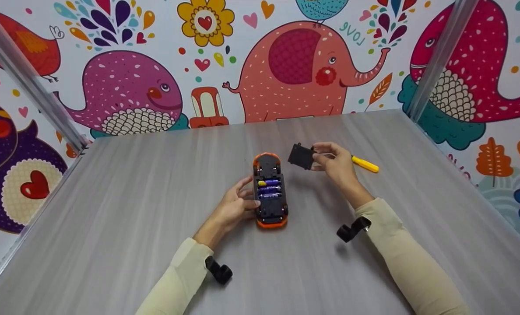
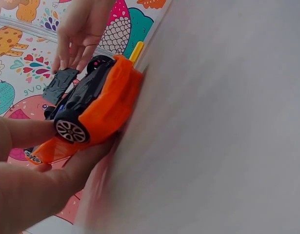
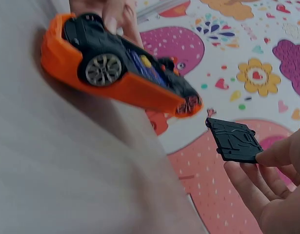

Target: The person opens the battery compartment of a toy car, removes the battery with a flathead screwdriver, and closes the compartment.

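We saw the toy car [image 1: 272, 211] upside down near the middle of the bench [image 1: 155, 205], its black underside facing up; whether it touched the bench all along, we could not tell. The left hand [image 1: 233, 205] held it from the side, its grip closed about the body with the thumb on the edge of the underside and the fingers around the flank. The right hand [image 1: 336, 164] was raised over the bench beyond and to the right, its grip pinching a black cover [image 1: 301, 156] between thumb and fingers, well clear of the car.

In the car's uncovered battery bay [image 1: 269, 177] we counted three purple batteries [image 1: 269, 189] side by side, lying crosswise, one with a yellow end.

The left wrist view gave us the orange flank and a spoked wheel [image 2: 71, 130] close up, which the head view hid; the right wrist view showed raised lines and small tabs on the cover. From the head view we had the whole bay, and a yellow handle [image 1: 365, 164] lying just beside the right hand. Pale sleeves [image 1: 411, 258] covered both forearms, and brightly printed wall panels [image 1: 295, 52] stood behind the bench.
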